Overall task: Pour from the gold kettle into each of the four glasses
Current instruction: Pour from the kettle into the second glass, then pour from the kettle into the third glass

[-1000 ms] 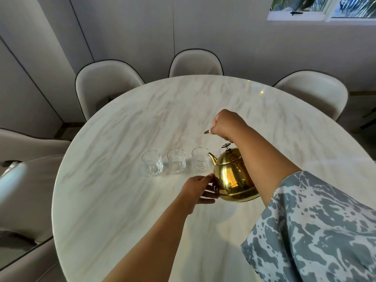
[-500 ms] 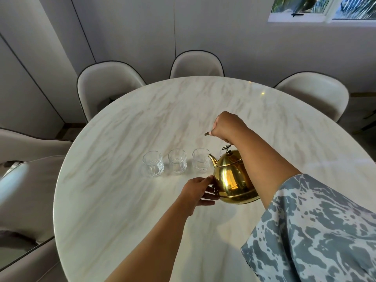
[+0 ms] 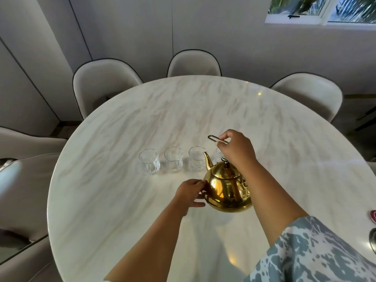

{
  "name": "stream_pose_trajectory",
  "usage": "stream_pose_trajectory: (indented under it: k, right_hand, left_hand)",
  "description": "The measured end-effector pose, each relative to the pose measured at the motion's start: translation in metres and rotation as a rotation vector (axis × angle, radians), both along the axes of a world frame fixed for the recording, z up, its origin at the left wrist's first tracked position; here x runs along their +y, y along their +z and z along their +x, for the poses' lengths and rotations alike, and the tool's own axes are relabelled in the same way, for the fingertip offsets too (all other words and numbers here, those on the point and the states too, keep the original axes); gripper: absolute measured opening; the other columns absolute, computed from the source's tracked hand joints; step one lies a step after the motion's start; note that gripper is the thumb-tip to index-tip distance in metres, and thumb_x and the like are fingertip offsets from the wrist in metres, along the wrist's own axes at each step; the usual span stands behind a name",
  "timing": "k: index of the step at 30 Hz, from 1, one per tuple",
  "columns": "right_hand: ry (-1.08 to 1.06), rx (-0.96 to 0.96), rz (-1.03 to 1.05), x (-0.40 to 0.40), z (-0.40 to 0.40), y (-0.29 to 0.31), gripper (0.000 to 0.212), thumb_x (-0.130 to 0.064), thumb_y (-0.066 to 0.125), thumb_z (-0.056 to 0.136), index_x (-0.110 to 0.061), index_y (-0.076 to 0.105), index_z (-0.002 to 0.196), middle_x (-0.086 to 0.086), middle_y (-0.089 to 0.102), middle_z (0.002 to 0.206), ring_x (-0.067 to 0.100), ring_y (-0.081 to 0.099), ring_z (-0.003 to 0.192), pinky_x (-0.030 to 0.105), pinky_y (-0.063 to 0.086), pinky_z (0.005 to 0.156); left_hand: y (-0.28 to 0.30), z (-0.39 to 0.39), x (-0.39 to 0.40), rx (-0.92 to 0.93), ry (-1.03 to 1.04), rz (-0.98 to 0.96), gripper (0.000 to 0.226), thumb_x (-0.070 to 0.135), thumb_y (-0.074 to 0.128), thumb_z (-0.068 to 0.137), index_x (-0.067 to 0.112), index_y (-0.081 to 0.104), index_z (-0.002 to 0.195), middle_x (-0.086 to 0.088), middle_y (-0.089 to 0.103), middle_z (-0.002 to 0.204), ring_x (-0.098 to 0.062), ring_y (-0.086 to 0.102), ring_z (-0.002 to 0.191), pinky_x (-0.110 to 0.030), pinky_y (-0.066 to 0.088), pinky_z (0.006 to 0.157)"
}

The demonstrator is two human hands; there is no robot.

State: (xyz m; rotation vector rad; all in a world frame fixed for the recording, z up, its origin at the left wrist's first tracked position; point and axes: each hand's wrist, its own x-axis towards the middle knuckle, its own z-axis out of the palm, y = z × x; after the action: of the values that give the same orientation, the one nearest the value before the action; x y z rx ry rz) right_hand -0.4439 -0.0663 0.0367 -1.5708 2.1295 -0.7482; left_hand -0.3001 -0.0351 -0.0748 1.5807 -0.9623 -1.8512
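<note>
While we hold the kettle up, the big round tabletop (image 3: 122,200) shines under it, smooth pale stone with soft wavy lines. Next in size is the gold kettle (image 3: 225,190), fat, round and shiny like a mirror, lifted just off the tabletop near the glasses. Our right hand (image 3: 237,148) is closed tight on its thin wire handle (image 3: 215,139). Our left hand (image 3: 190,192) rests with its fingers spread on the kettle's round side to keep it steady.

Four small glasses stand in a row. The left glass (image 3: 149,161), the second glass (image 3: 173,159) and the third glass (image 3: 197,158) are clear with bumpy sides. The fourth glass (image 3: 218,154) is mostly hidden behind our right hand. The little curved spout (image 3: 208,161) points at the third glass. We cannot tell if any glass has water in it, so we think most of the pouring is left to do.
</note>
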Motion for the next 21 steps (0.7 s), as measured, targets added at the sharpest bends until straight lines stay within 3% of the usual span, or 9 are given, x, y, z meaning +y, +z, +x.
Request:
stream_pose_trajectory:
  k: [5, 9, 15, 21]
  right_hand:
    - [-0.024, -0.085, -0.083, 0.018, 0.001, -0.017, 0.028, -0.030, 0.062, 0.093, -0.016, 0.064, 0.117, -0.001, 0.062, 0.094, 0.003, 0.048, 0.057, 0.016, 0.033, 0.049]
    - [0.003, -0.141, -0.133, 0.022, 0.008, -0.016, 0.028, -0.030, 0.063, 0.092, -0.018, 0.065, 0.117, 0.004, 0.072, 0.111, 0.002, 0.050, 0.056, 0.016, 0.035, 0.051]
    - [0.094, -0.130, -0.133, 0.006, 0.032, 0.002, 0.027, -0.029, 0.064, 0.091, -0.015, 0.067, 0.115, 0.004, 0.069, 0.114, 0.005, 0.054, 0.062, 0.016, 0.037, 0.051]
    - [0.145, -0.090, -0.078, -0.016, 0.059, 0.014, 0.024, -0.026, 0.063, 0.091, -0.013, 0.068, 0.111, 0.002, 0.065, 0.089, 0.005, 0.052, 0.054, 0.018, 0.037, 0.048]
  left_hand:
    - [-0.002, 0.005, 0.003, 0.026, 0.041, 0.016, 0.034, 0.021, 0.060, 0.095, 0.010, 0.061, 0.127, -0.014, 0.067, 0.115, -0.031, 0.065, 0.107, -0.046, 0.060, 0.082]
    - [-0.003, 0.017, 0.005, 0.036, 0.084, 0.001, 0.039, 0.024, 0.065, 0.091, 0.012, 0.060, 0.127, -0.014, 0.066, 0.119, -0.032, 0.064, 0.110, -0.046, 0.060, 0.083]
    - [0.004, 0.044, 0.006, 0.064, 0.118, -0.035, 0.036, 0.029, 0.067, 0.090, 0.016, 0.059, 0.122, -0.013, 0.066, 0.116, -0.030, 0.068, 0.102, -0.041, 0.061, 0.075]
    - [0.008, 0.064, 0.004, 0.064, 0.117, -0.056, 0.034, 0.030, 0.064, 0.092, 0.012, 0.064, 0.120, -0.012, 0.069, 0.105, -0.028, 0.070, 0.092, -0.041, 0.062, 0.075]
